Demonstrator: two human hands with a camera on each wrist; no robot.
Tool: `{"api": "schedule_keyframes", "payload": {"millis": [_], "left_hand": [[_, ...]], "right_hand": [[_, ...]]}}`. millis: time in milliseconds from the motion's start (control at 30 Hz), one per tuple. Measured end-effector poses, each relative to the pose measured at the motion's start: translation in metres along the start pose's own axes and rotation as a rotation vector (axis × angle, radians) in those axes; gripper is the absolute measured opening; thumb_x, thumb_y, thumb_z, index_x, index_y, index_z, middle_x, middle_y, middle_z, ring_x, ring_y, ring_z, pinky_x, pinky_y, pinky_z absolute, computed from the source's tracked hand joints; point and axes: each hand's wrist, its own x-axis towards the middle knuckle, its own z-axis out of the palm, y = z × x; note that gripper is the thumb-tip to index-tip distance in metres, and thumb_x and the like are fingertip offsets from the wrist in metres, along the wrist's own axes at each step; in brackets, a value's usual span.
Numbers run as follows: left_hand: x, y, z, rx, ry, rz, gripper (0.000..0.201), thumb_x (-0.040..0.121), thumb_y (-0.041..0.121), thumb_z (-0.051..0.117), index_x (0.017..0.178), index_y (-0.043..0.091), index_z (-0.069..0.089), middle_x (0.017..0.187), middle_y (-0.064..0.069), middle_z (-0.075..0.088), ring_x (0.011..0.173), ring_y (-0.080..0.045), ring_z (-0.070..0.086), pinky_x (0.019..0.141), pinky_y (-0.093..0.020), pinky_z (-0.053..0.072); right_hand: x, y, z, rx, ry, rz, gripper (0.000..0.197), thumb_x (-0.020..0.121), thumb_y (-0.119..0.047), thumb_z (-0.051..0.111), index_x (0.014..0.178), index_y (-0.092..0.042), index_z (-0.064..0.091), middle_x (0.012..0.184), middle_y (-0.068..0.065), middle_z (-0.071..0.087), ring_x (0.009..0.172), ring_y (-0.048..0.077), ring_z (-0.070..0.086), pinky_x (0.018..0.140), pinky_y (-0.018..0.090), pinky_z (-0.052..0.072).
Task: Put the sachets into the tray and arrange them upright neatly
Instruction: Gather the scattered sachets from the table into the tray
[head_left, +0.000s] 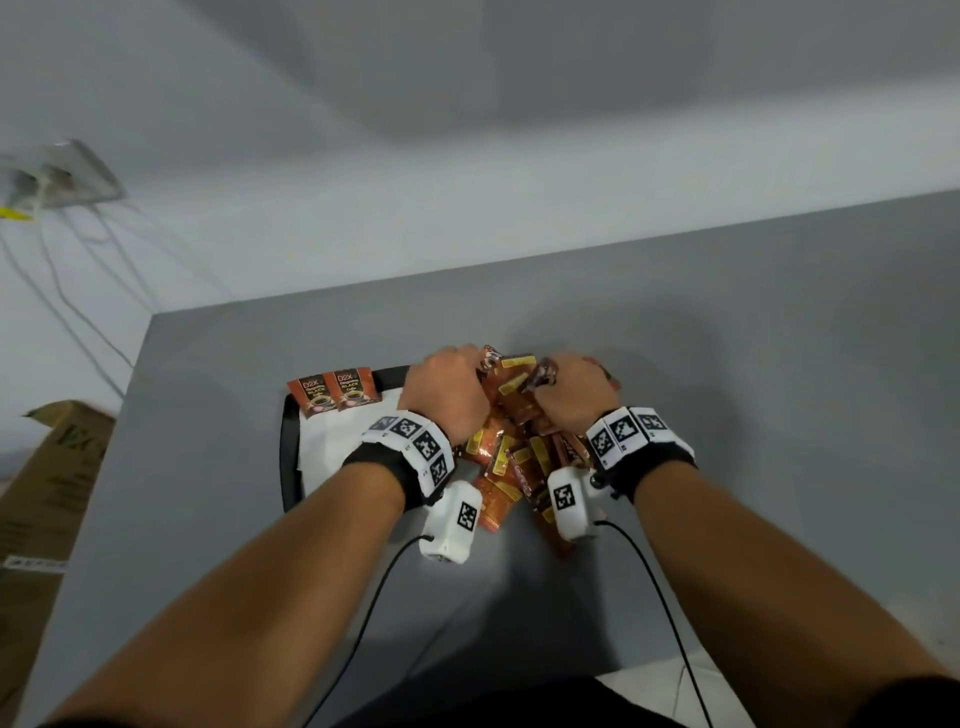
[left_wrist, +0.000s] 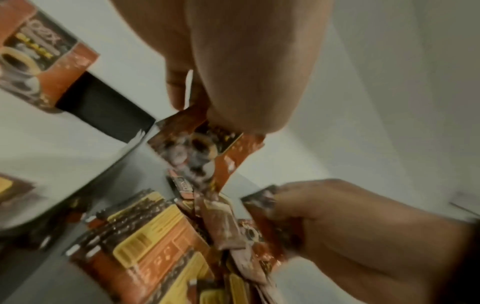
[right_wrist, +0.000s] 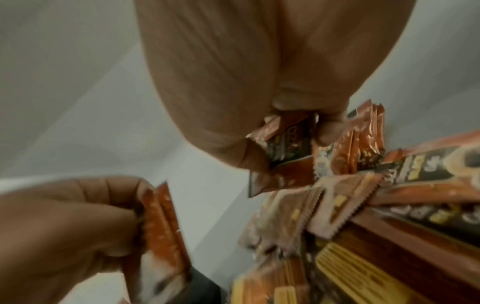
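The left hand (left_wrist: 233, 67) has thumb and fingers pinched on the top edge of a sachet (left_wrist: 205, 152), which hangs down below the fingertips, its coffee-cup print facing the wrist camera. The right hand (right_wrist: 249, 78) has its fingers curled round another sachet (right_wrist: 288, 148), gripped at the upper end with the lower corner sticking out under the palm. Both hands sit close together over the far end of a loose pile of sachets (head_left: 511, 457), brown and orange with yellow patches, heaped on the grey table (head_left: 753, 364) just right of the tray (head_left: 289, 447). The tray is black-rimmed with a white sheet inside. Two sachets (head_left: 335, 392) stand upright side by side against its far rim, left of the left hand. A cardboard box (head_left: 47, 488) sits beyond the table's left edge.
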Motion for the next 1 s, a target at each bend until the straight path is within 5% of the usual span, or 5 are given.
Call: {"api": "schedule_keyframes", "payload": {"millis": [100, 267, 567, 800, 1000], "left_hand": [[-0.011, 0.006, 0.014, 0.230, -0.207, 0.102, 0.020, 0.086, 0.023, 0.049, 0.101, 0.021, 0.061, 0.101, -0.002, 0.065, 0.097, -0.026, 0.061, 0.090, -0.041, 0.047], [-0.010, 0.002, 0.034, 0.402, -0.261, 0.177, 0.030, 0.083, 0.035, 0.056, 0.111, 0.024, 0.060, 0.118, -0.001, 0.057, 0.117, -0.025, 0.048, 0.101, -0.043, 0.033], [-0.010, 0.000, 0.044, 0.411, -0.255, 0.227, 0.038, 0.084, 0.027, 0.058, 0.121, 0.021, 0.059, 0.126, -0.001, 0.054, 0.121, -0.024, 0.047, 0.102, -0.040, 0.032], [-0.014, 0.007, 0.039, 0.389, -0.303, 0.210, 0.037, 0.080, 0.011, 0.061, 0.117, 0.017, 0.058, 0.116, -0.004, 0.057, 0.110, -0.025, 0.053, 0.097, -0.039, 0.035], [-0.005, 0.005, 0.021, 0.116, -0.324, 0.170, 0.040, 0.080, 0.000, 0.062, 0.118, 0.014, 0.059, 0.107, -0.005, 0.059, 0.095, -0.027, 0.063, 0.086, -0.042, 0.054]], "right_hand": [[0.012, 0.003, 0.023, -0.127, -0.109, -0.014, 0.010, 0.094, -0.021, 0.060, 0.098, -0.013, 0.065, 0.099, 0.003, 0.068, 0.086, 0.020, 0.060, 0.076, 0.029, 0.047], [0.032, 0.018, 0.049, -0.242, -0.068, 0.025, 0.062, 0.089, -0.033, 0.071, 0.138, -0.007, 0.045, 0.138, 0.012, 0.050, 0.128, 0.031, 0.044, 0.109, 0.041, 0.040], [0.023, 0.013, 0.036, -0.155, -0.032, -0.049, 0.039, 0.085, -0.018, 0.070, 0.121, -0.013, 0.056, 0.122, 0.008, 0.061, 0.114, 0.029, 0.057, 0.100, 0.041, 0.048], [0.000, 0.021, -0.033, 0.151, -0.073, -0.062, 0.006, 0.093, -0.023, 0.062, 0.098, -0.021, 0.063, 0.088, -0.001, 0.070, 0.077, 0.019, 0.070, 0.058, 0.025, 0.049], [-0.036, 0.041, -0.015, 0.054, -0.311, -0.095, 0.014, 0.095, -0.019, 0.059, 0.108, -0.017, 0.058, 0.097, -0.002, 0.063, 0.085, 0.015, 0.063, 0.068, 0.023, 0.050]]}}
